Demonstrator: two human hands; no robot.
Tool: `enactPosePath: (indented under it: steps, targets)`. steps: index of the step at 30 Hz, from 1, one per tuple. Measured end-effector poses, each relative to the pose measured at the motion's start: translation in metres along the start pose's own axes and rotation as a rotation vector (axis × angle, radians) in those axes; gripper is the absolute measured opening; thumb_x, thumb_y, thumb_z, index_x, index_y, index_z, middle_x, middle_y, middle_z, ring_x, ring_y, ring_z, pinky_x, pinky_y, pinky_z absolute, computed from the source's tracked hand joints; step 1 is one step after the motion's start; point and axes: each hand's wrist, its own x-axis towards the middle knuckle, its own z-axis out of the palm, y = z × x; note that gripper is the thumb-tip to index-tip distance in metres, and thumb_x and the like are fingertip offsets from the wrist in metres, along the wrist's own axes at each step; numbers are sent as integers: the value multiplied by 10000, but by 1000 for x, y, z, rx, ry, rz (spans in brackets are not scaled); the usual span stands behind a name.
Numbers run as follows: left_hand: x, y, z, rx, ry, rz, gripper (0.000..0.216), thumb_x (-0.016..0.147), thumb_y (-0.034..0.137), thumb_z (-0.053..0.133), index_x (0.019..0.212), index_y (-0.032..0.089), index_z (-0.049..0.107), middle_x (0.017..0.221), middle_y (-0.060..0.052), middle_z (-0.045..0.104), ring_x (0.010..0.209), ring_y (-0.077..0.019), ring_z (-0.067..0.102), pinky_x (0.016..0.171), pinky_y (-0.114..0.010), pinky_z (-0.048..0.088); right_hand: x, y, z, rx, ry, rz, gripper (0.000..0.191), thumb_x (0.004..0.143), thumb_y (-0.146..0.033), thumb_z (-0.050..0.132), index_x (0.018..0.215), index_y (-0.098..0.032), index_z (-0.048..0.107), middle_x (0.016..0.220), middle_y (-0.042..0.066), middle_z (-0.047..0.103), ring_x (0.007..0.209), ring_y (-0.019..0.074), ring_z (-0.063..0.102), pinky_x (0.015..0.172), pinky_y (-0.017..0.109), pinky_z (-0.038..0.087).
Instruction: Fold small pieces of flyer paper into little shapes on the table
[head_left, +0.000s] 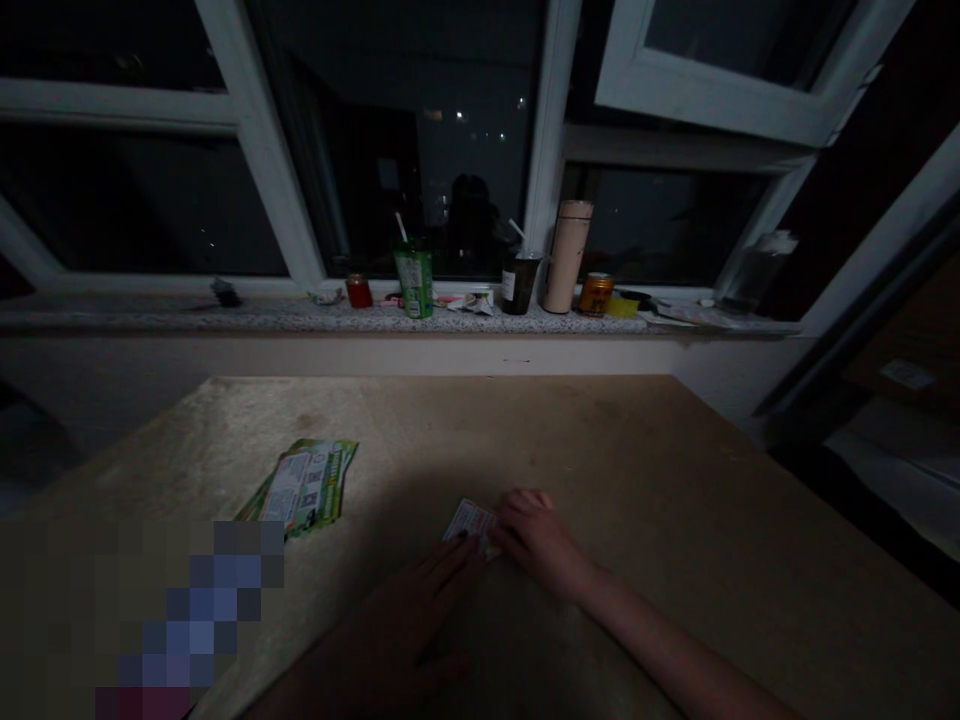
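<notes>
A small printed card (469, 521) lies on the wooden table (645, 470) in dim light. My left hand (420, 610) lies in shadow with its fingers stretched flat, the fingertips pressing the card's near edge. My right hand (536, 535) rests curled at the card's right edge, fingers bent down onto it. A fanned pile of green printed cards (304, 485) lies to the left, apart from both hands.
A stone windowsill (225, 315) behind the table carries a green cup with a straw (415, 280), a red jar (358, 291), a dark cup (520, 283), a tall beige tube (567, 256) and an orange can (595, 294). Dark windows stand behind.
</notes>
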Motion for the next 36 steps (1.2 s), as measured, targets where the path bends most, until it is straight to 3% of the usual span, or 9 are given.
enactPosePath:
  steps: [10, 16, 21, 25, 28, 36]
  targets:
    - [-1, 2, 3, 27, -1, -25, 819, 862, 495, 558, 1477, 338, 39, 1541, -4, 115, 1363, -329, 214, 1091, -494, 246, 13, -3, 4, -193, -94, 25, 210, 942, -262, 487, 842, -153, 636, 866, 67, 650, 869, 207, 568, 799, 341, 310]
    - [-4, 1, 6, 26, 11, -67, 854, 856, 495, 573, 1477, 333, 10, 1545, -11, 113, 1356, -313, 240, 1091, -463, 267, 15, -3, 10, -175, -41, 69, 244, 954, -282, 459, 829, -166, 633, 851, 57, 655, 850, 200, 577, 787, 337, 312]
    - [-3, 0, 8, 21, 24, -84, 872, 833, 519, 587, 1483, 312, 45, 1541, -39, 140, 1351, -335, 247, 1077, -484, 285, 4, -6, 3, -38, 52, 143, 271, 956, -313, 441, 784, -179, 601, 825, 37, 614, 835, 179, 549, 779, 325, 307]
    - [-2, 2, 8, 15, 7, -97, 893, 811, 490, 622, 1481, 328, 54, 1532, -47, 180, 1349, -339, 253, 1070, -510, 287, -8, -4, -5, 131, 73, 222, 121, 873, -241, 575, 764, -210, 617, 840, 3, 594, 891, 176, 520, 786, 327, 273]
    - [-2, 4, 8, 6, 3, -103, 907, 806, 476, 631, 1480, 332, 42, 1534, -46, 174, 1353, -335, 244, 1074, -507, 280, -11, -2, -7, 187, 83, 288, 109, 834, -202, 606, 730, -224, 629, 832, -8, 596, 896, 177, 507, 809, 344, 250]
    - [-1, 5, 8, -23, -8, -130, 931, 787, 458, 644, 1479, 333, 34, 1537, -48, 155, 1358, -350, 217, 1073, -531, 267, -8, 1, -4, 200, 67, 261, 113, 795, -273, 673, 710, -218, 624, 831, -10, 581, 896, 182, 495, 833, 351, 251]
